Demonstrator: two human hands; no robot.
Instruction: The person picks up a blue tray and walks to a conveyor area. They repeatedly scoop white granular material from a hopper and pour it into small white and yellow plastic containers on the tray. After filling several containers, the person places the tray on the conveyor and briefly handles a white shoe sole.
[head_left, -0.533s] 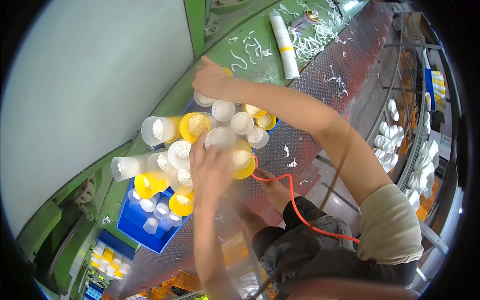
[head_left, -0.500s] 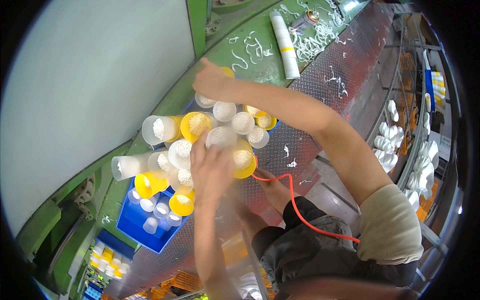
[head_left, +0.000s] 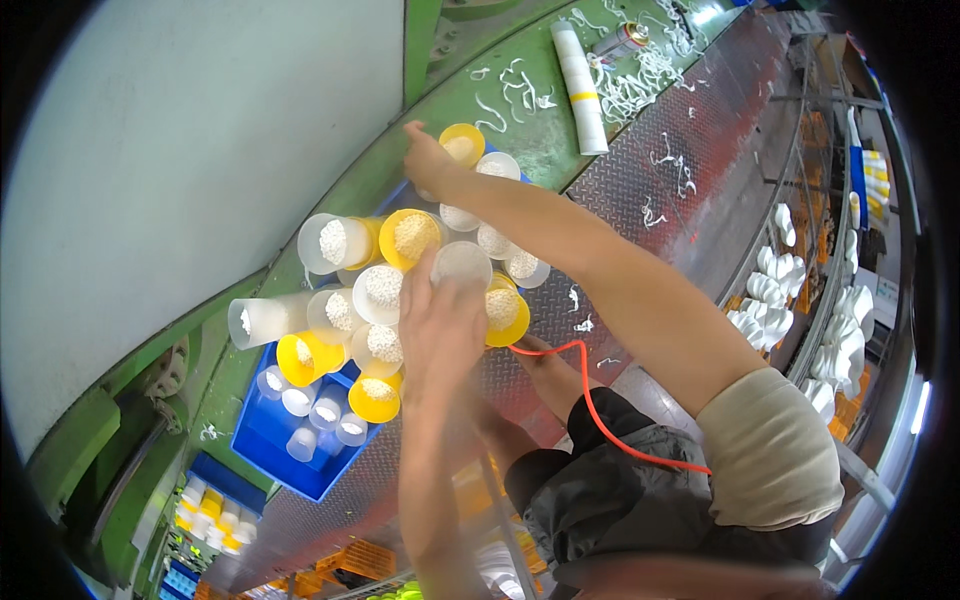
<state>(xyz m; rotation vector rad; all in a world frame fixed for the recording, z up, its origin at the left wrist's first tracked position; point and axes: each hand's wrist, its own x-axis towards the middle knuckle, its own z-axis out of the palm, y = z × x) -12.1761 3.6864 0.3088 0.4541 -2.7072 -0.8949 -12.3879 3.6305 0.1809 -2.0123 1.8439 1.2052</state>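
Note:
Several translucent white and yellow cups with white grainy contents are crowded together, mouths turned up or sideways. My left hand (head_left: 440,320), blurred by motion, is closed around a translucent cup (head_left: 462,264) in the middle of them. To its left sits a yellow cup (head_left: 410,237); another yellow cup (head_left: 506,313) is at its right. Farther away, my right hand (head_left: 430,165) is beside a yellow cup (head_left: 461,145). One of its fingers sticks out; the others are hidden. A blue bin (head_left: 262,440) is under the nearer cups, several of which lie in it.
A white stack of cups with a yellow band (head_left: 580,90) lies on the green ledge (head_left: 530,135) near a spray can (head_left: 622,40) and white strands (head_left: 645,80). A red hose (head_left: 600,425) hangs by my leg. Racks with white pieces (head_left: 770,290) stand at right.
The view has shifted slightly, so the cups appear farther right. My right hand has moved off the far yellow cup, which now shows more fully. My left hand remains at the middle cup.

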